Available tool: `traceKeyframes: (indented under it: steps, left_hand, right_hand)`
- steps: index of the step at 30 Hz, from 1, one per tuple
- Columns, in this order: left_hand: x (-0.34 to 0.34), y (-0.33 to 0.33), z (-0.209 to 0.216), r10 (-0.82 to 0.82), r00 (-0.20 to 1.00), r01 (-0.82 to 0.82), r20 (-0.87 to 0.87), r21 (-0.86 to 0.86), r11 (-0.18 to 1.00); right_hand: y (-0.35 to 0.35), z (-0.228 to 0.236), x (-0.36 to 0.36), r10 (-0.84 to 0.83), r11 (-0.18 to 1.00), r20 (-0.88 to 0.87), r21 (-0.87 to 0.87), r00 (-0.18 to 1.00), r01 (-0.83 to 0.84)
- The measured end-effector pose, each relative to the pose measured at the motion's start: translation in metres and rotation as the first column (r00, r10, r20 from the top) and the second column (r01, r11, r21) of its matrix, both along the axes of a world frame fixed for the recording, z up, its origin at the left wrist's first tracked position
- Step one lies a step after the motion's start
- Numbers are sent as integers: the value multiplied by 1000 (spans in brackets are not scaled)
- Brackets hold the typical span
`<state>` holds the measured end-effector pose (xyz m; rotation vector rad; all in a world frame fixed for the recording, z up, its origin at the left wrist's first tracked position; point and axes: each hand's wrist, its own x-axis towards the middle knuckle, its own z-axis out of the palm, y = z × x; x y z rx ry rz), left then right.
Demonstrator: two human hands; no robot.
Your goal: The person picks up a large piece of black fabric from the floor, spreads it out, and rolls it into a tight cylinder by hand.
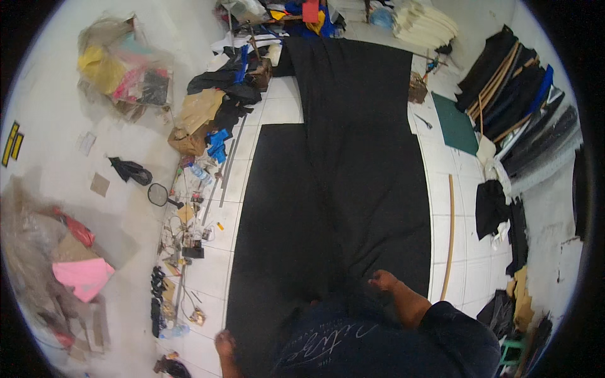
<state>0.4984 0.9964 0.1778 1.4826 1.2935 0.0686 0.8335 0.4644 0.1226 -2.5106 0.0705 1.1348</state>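
Observation:
A long sheet of black fabric (277,208) is spread over the white tiled floor, with an upper layer lying across its far and right parts. My right hand (384,281) is closed on this upper layer toward the near right, and creases run through the cloth around the fingers. Down at the near left edge of the fabric, my left hand (225,344) is closed on the border; its fingertips are small and partly hidden. My dark shirt covers the near end of the cloth.
Along the left wall lie loose tools, scraps and a plastic bottle (201,174). Right of the fabric are a long wooden strip (449,239), scissors (424,121) and a green mat (455,123). Fabric rolls (504,82) lean on the right wall; a cream stack (425,24) sits at the back.

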Motion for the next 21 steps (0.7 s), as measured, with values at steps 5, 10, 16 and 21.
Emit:
traceKeyframes:
  steps: [5,10,16,21]
  left_hand:
    - [106,146,46,183,968,-200,174,89,976]
    - [169,177,-11,-69,997,66,-34,-98,993]
    - [262,101,-85,-400,906,296,-140,-467,834]
    - [299,132,-49,-242,949,166,-203,-331,929]
  right_hand:
    - [72,-12,37,-164,984,-86,54,983,169]
    - [99,-12,78,-337,926,-46,166,940,340]
    - [5,-162,121,150,985,-34,-80,988,-152]
    - [125,-96,291,-32,999,-27,4,999,32]
